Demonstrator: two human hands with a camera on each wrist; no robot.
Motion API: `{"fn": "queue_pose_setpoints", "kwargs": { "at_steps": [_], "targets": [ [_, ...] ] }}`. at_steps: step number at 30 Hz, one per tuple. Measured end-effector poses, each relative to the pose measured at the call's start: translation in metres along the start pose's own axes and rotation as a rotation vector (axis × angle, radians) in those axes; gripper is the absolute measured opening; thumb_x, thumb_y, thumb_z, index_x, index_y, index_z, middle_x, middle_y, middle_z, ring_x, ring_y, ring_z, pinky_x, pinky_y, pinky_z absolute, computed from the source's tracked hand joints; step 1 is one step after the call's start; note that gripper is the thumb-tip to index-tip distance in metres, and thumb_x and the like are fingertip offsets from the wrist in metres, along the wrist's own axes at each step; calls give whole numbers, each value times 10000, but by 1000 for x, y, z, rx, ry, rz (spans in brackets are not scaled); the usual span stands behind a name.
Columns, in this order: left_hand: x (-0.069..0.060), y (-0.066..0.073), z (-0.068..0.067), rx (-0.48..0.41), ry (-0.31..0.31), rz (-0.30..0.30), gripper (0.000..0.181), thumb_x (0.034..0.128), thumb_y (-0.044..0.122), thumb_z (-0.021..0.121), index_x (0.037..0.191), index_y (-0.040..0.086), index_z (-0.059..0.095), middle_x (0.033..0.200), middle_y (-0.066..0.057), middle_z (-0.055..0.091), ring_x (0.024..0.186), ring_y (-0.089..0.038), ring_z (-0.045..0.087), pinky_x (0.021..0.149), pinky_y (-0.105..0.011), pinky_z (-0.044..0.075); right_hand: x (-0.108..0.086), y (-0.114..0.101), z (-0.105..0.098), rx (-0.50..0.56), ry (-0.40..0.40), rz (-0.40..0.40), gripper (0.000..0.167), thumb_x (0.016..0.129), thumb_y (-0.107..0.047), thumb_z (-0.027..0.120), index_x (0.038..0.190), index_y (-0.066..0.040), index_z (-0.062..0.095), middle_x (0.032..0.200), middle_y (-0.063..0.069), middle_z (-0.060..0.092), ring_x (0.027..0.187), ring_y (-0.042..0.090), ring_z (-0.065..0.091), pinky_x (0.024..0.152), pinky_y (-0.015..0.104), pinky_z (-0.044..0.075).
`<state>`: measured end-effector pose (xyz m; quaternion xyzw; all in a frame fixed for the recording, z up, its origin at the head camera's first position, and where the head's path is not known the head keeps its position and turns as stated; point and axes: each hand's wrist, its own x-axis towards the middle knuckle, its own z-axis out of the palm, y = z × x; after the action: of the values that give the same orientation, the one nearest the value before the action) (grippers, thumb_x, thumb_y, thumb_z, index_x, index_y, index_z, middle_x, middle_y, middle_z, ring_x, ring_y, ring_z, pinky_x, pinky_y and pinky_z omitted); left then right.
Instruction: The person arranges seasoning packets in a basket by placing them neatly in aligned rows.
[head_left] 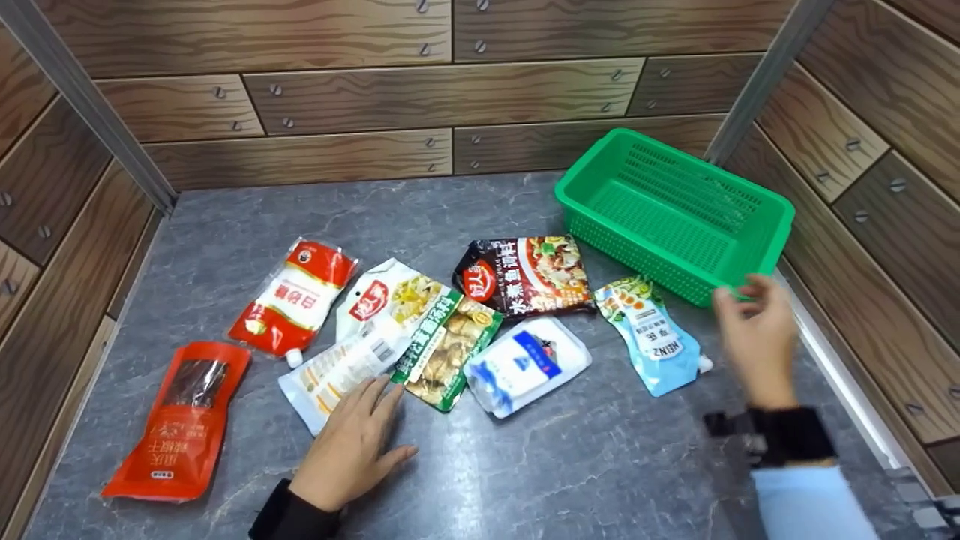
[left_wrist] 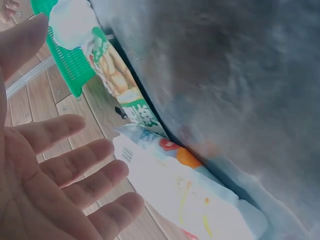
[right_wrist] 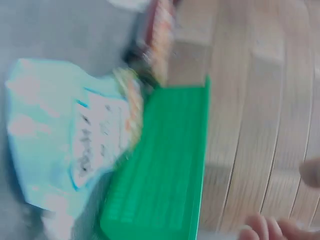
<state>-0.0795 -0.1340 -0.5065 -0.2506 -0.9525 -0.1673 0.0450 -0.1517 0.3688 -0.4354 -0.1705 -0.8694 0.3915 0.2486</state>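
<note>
My left hand (head_left: pixel 352 442) has its fingers spread at the near edge of a pale packet with a barcode (head_left: pixel 345 371); whether they touch is hard to tell. In the left wrist view the palm and straight fingers (left_wrist: pixel 107 172) hold nothing. My right hand (head_left: pixel 759 337), loosely bent, is by the near right corner of a green plastic basket (head_left: pixel 652 264). Thumb and fingertips stand apart in the right wrist view, with nothing between them. Left of that hand lies a light-blue Heinz spout pouch (head_left: pixel 660 349), its white cap toward the hand.
Among the packets are a green mushroom one (head_left: pixel 450 349), a white-and-blue bag (head_left: pixel 529 367), a dark fish-seasoning packet (head_left: pixel 529 276), a white pouch (head_left: pixel 367 300), a red-and-white sugar pouch (head_left: pixel 296 296) and a red dried-chilli bag (head_left: pixel 184 431). Wood-patterned walls (head_left: pixel 360 97) enclose the grey tabletop (head_left: pixel 555 480).
</note>
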Motion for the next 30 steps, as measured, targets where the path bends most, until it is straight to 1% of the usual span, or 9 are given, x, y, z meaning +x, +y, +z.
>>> {"fn": "queue_pose_setpoints", "kwargs": {
  "at_steps": [2, 6, 8, 11, 13, 15, 19, 24, 30],
  "targets": [
    [2, 1, -1, 2, -3, -2, 812, 804, 512, 727, 1427, 74, 444, 1437, -190, 425, 1324, -357, 391, 1063, -532, 303, 18, 4, -7, 91, 64, 160, 490, 902, -345, 644, 1294, -94, 494, 1028, -51, 539, 807, 22, 514, 708, 198, 405],
    [7, 4, -3, -11, -5, -12, 786, 813, 504, 723, 1425, 93, 450, 1447, -184, 416, 1327, -354, 389, 1047, -545, 322, 44, 15, -15, 311, 71, 459, 537, 874, -393, 675, 1287, -171, 413, 1005, -102, 414, 814, 32, 436, 706, 209, 392],
    [9, 5, -3, -19, -3, -11, 787, 811, 503, 725, 1424, 91, 451, 1447, -184, 415, 1328, -360, 385, 1045, -553, 321, 52, 21, -15, 410, 36, 565, 607, 872, -401, 675, 1336, -187, 347, 1031, -92, 358, 796, 70, 427, 656, 220, 410],
    [11, 7, -3, -24, -2, -3, 797, 813, 513, 720, 1428, 87, 443, 1446, -184, 416, 1332, -364, 377, 1050, -555, 313, 57, 29, -12, 507, -21, 653, 714, 888, -388, 659, 1420, -183, 230, 1022, -56, 365, 652, 103, 465, 530, 222, 421],
    [11, 7, -3, -28, -1, 5, 804, 813, 518, 717, 1429, 83, 440, 1445, -185, 416, 1333, -365, 373, 1051, -555, 310, 58, 33, -9, 552, -55, 680, 765, 902, -365, 645, 1465, -187, 159, 991, -37, 423, 537, 122, 483, 484, 239, 429],
    [12, 7, -2, -35, 2, 12, 804, 812, 514, 720, 1428, 80, 440, 1445, -189, 414, 1334, -367, 371, 1051, -556, 309, 59, 35, -6, 610, -79, 688, 791, 915, -316, 641, 1495, -200, 116, 978, -4, 463, 500, 123, 503, 475, 242, 449],
    [11, 6, -1, -42, 3, 8, 802, 812, 510, 723, 1428, 83, 438, 1447, -187, 412, 1338, -364, 368, 1049, -560, 310, 62, 37, -1, 669, -130, 663, 826, 932, -188, 626, 1545, -172, 73, 1043, 17, 456, 600, 95, 541, 532, 220, 490],
    [10, 4, -1, -48, -6, -1, 800, 811, 498, 729, 1432, 87, 434, 1445, -189, 415, 1340, -362, 366, 1046, -567, 309, 67, 39, -1, 619, -192, 631, 801, 954, -152, 588, 1556, -169, 59, 961, 27, 539, 632, 102, 575, 563, 220, 506],
    [11, 4, -2, -55, -36, -12, 802, 820, 499, 717, 1442, 89, 420, 1453, -186, 408, 1348, -363, 355, 1053, -566, 296, 74, 39, 0, 727, -233, 618, 786, 968, -78, 531, 1554, -184, 19, 913, 49, 557, 650, 105, 602, 592, 213, 525]
  ]
}}
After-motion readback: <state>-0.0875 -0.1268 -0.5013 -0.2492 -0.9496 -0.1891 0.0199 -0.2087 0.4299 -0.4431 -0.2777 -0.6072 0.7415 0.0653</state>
